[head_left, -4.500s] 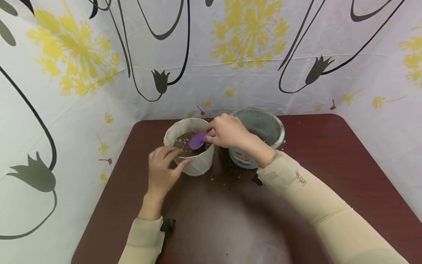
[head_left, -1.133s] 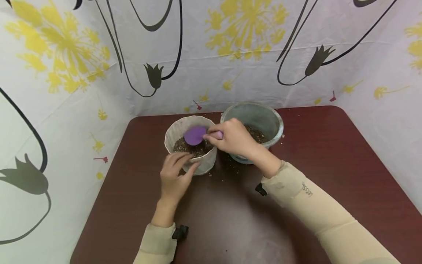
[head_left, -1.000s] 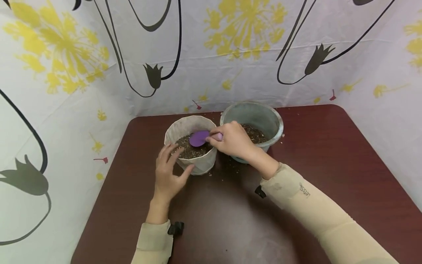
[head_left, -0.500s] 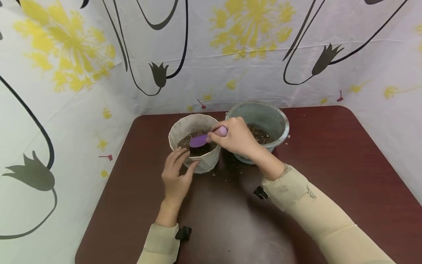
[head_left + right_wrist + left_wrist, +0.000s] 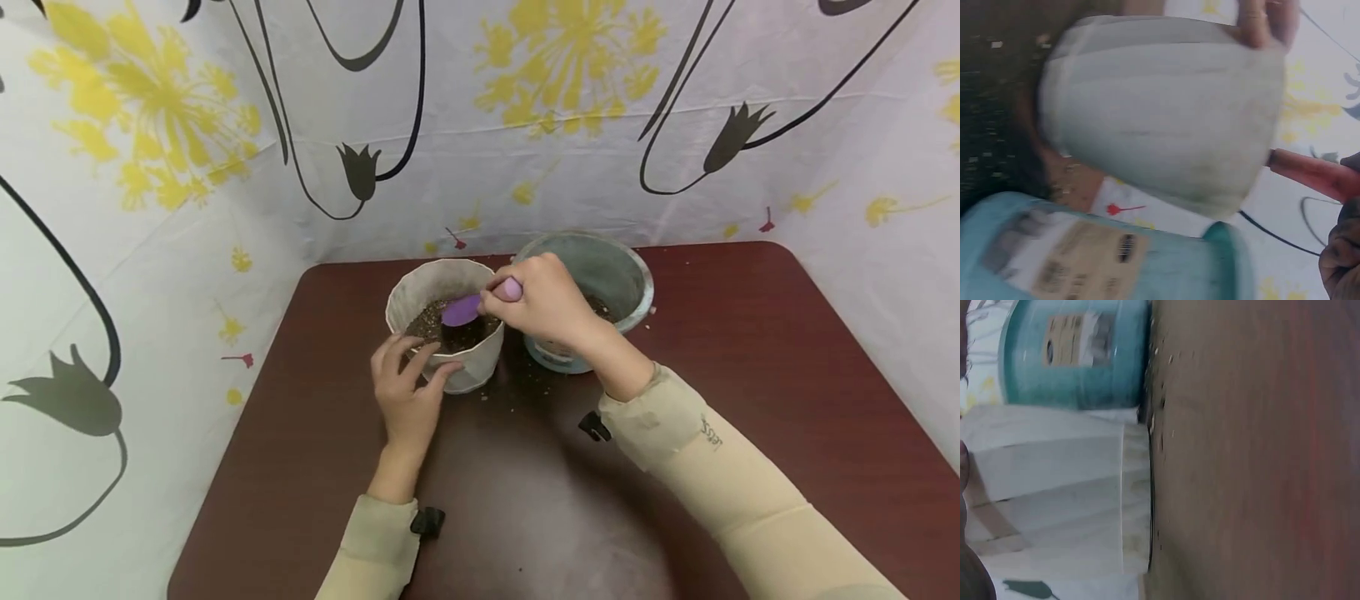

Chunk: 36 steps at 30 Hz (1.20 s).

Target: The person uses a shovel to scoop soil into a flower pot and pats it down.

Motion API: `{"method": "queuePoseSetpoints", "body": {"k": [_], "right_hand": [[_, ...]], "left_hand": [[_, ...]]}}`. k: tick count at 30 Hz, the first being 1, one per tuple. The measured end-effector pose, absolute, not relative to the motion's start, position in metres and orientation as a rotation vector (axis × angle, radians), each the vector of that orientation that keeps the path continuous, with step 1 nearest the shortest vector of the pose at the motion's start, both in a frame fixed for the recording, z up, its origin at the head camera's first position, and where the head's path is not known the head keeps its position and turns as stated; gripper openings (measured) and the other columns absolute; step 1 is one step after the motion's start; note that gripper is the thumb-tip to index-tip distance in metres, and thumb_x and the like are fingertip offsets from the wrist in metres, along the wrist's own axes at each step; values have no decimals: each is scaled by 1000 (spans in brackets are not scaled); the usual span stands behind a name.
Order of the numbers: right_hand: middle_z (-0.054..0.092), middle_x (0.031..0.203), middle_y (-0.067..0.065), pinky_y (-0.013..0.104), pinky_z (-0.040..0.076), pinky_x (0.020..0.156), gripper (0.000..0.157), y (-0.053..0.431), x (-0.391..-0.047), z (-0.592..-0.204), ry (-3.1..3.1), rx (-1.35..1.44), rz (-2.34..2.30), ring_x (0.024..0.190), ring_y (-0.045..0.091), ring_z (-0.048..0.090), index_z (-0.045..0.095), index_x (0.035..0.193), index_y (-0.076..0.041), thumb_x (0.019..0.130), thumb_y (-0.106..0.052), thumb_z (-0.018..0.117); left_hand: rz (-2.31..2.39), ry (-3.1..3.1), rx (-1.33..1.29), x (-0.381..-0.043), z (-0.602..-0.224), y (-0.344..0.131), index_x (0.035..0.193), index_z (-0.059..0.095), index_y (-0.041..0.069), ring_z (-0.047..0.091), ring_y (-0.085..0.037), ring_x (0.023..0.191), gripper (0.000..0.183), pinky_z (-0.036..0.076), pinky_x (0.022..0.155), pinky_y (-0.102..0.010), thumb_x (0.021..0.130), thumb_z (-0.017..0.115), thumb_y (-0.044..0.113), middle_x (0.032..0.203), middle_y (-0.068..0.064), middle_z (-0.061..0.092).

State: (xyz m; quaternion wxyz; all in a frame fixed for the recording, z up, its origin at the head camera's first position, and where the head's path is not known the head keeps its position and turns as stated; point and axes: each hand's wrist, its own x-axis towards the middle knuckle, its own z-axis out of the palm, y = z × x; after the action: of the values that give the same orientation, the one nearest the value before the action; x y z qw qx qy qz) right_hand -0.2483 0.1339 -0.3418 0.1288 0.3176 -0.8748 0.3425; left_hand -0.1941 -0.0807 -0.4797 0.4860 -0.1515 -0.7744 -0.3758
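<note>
A white faceted flower pot [image 5: 465, 371] holds dark soil [image 5: 427, 325] speckled with light bits. My left hand [image 5: 408, 400] grips its near left rim, thumb on the outer wall and fingers over the edge. In the right wrist view, fingertips [image 5: 963, 465] of that hand do not show fully, but the pot wall [image 5: 1160, 119] does. My right hand [image 5: 547, 304] holds a small purple hand trowel [image 5: 461, 311] by its pale handle. The blade is tilted down at the soil inside the pot; its tip is hard to make out.
A blue-green bucket [image 5: 633, 321] with a paper label [image 5: 1079, 340] stands right beside the pot, some soil at its bottom. Soil crumbs [image 5: 484, 397] lie on the dark red table [image 5: 750, 358]. A flower-printed cloth [image 5: 465, 200] hangs behind and at the sides.
The trowel has swung about within the pot, its blade now tipped more steeply and its handle raised. My left hand opened off the rim a second ago and has come back onto it.
</note>
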Motion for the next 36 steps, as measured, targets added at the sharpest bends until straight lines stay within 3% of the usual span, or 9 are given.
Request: {"method": "queuePoseSetpoints", "body": {"k": [4,7,12,14,18,25,30,33,36], "right_hand": [[58,57,-5,32,44,54,24,128,-251,-340,-2603,913,913,53,11,52,68,63,-12,87,-14,69],[43,52,-8,28,37,53,34,126,-256,-349,-2634,933,886,50,10,41,55,58,-15,89,-15,68],[71,68,3,34,52,58,14,138,-257,-349,-2519,906,1045,59,15,64,79,78,-5,86,-12,69],[76,77,7,37,56,63,14,141,-256,-348,-2493,914,1082,66,19,69,81,88,-4,86,-13,72],[77,84,4,35,56,68,16,139,-256,-353,-2572,1034,1052,71,16,71,82,94,-6,91,-19,73],[76,79,3,36,54,64,14,144,-253,-354,-2501,922,1049,67,16,68,83,92,-9,89,-20,74],[76,81,3,32,55,63,16,141,-256,-367,-2555,929,1056,68,14,68,82,95,-9,92,-22,74],[76,82,4,33,57,63,16,140,-253,-372,-2498,923,1086,68,15,69,82,95,-9,91,-22,75],[77,81,5,36,56,63,16,139,-249,-376,-2409,904,1103,68,16,70,82,94,-8,90,-22,76]], "left_hand": [[-885,-1892,-346,-191,-479,-72,94,79,7,56,-37,113,42,41,109,-46,66,91,35,104,-12,68],[-865,-1925,-393,-191,-479,-77,100,79,7,57,-38,114,43,42,107,-46,69,92,33,108,-12,69],[-914,-1927,-539,-194,-477,-98,104,77,1,60,-46,110,39,43,103,-48,73,90,21,115,-16,70],[-940,-1910,-553,-196,-476,-101,100,78,0,61,-47,107,33,43,104,-46,74,88,19,111,-16,70],[-880,-1900,-547,-196,-474,-94,95,80,3,61,-40,98,27,48,95,-41,78,87,22,100,-12,70],[-882,-1961,-622,-201,-462,-106,95,77,-1,63,-41,109,31,44,98,-51,73,88,18,104,-16,71],[-892,-1989,-629,-200,-461,-101,86,78,1,65,-34,97,24,45,89,-48,73,90,17,90,-11,69],[-868,-2011,-642,-197,-461,-101,92,79,3,66,-34,101,27,44,87,-49,77,89,23,95,-11,71],[-885,-2031,-633,-195,-458,-114,97,77,1,63,-39,114,32,43,97,-54,74,88,22,105,-16,72]]}}
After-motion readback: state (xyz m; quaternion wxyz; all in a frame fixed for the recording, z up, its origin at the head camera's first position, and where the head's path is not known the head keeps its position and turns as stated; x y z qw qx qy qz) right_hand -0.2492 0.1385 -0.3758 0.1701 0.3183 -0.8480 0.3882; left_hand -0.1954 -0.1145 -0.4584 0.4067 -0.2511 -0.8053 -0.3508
